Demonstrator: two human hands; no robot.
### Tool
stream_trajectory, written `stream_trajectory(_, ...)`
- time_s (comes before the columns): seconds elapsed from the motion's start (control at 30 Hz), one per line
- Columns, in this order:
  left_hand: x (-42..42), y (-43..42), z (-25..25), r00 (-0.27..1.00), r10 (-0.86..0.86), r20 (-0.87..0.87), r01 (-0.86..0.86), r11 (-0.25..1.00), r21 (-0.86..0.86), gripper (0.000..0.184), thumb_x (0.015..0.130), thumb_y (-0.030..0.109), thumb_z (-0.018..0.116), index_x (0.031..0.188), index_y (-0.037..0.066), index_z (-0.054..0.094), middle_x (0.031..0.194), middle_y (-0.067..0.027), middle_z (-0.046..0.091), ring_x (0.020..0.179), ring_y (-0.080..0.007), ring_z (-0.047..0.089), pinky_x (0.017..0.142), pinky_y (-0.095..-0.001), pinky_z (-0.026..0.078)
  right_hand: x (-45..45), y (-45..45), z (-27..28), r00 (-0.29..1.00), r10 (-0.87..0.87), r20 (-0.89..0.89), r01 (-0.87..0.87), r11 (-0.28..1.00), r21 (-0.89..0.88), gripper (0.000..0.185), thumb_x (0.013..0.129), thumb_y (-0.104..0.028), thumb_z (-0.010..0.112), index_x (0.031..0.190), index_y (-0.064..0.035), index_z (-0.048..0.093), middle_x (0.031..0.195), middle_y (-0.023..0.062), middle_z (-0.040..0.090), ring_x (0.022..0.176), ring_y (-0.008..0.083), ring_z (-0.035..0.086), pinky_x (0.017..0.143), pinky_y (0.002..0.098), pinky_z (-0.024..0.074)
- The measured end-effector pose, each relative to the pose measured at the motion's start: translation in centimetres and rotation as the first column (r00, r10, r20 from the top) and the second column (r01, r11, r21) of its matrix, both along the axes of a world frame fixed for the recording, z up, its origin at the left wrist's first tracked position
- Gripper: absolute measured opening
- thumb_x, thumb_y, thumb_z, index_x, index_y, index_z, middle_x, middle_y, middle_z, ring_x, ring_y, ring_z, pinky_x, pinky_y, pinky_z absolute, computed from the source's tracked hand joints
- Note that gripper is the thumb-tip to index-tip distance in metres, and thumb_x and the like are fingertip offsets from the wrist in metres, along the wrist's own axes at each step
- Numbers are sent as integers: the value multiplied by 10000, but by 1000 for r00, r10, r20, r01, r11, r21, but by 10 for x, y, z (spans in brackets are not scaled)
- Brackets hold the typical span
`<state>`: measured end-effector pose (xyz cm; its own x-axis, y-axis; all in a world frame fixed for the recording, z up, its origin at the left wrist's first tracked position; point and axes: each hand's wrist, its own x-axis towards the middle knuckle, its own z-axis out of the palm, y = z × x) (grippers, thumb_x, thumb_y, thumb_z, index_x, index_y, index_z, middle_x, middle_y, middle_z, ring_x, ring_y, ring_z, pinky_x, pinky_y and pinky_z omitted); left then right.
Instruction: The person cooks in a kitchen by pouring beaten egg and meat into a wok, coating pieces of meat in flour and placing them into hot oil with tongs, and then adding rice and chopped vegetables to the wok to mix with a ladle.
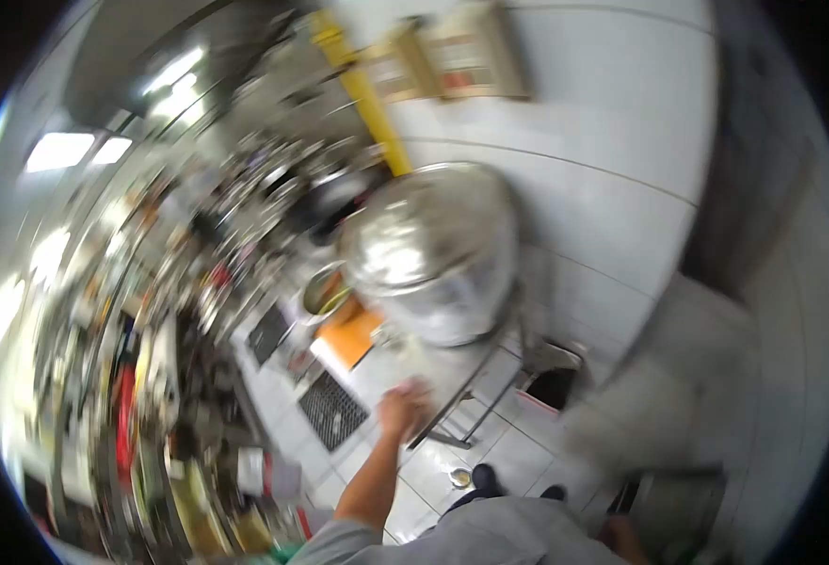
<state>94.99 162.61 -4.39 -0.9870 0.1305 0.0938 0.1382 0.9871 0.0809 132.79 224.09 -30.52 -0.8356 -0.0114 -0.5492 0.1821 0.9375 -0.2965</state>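
Note:
My left hand (403,409) reaches out over the near edge of a metal table (410,365). Motion smears its fingers, and a pinkish patch shows at their tips. I cannot make out whether that is skin or something held. Just beyond it on the table lie an orange board or sheet (350,339) and a small blurred pale item (386,336). A large silvery domed pot (433,254) stands at the back of the table. Only a dim, blurred part of my right arm or hand (624,537) shows low at the right, its fingers unclear.
A pot with greenish contents (328,294) stands left of the large one. Dark floor grates (333,411) lie left of the table, and a bin (551,379) stands to its right. Crowded shelves (141,405) fill the left. A yellow pipe (367,104) runs along the tiled wall.

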Motion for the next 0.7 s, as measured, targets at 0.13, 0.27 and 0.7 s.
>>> stream_trajectory(0.13, 30, 86, 55, 983, 94, 159, -128, 967, 219, 389, 780, 129, 603, 1155, 29, 618, 1112, -153, 645, 1042, -296, 600, 814, -408, 485, -73, 6, 26, 978, 141, 154, -147, 989, 29, 249, 849, -310, 627, 899, -87, 725, 868, 156, 689, 771, 320, 671, 734, 440, 539)
stream_trajectory(0.27, 72, 70, 24, 967, 253, -25, -202, 824, 529, 358, 774, 122, 588, 1120, 72, 668, 1145, -161, 642, 1069, -339, 589, 879, -414, 487, -142, -9, 27, 908, 385, 168, -403, 911, 89, 260, 815, -347, 646, 868, -107, 731, 891, 160, 682, 788, 339, 658, 736, 444, 532)
stream_trajectory(0.7, 293, -228, 18, 610, 782, 127, -543, 296, 786, 362, 779, 118, 605, 1127, 37, 664, 1109, -199, 661, 1035, -351, 633, 926, -404, 499, -273, -250, 44, 795, 593, 128, -595, 803, -26, 284, 805, -399, 627, 873, -149, 745, 927, 134, 681, 881, 331, 642, 772, 405, 524)
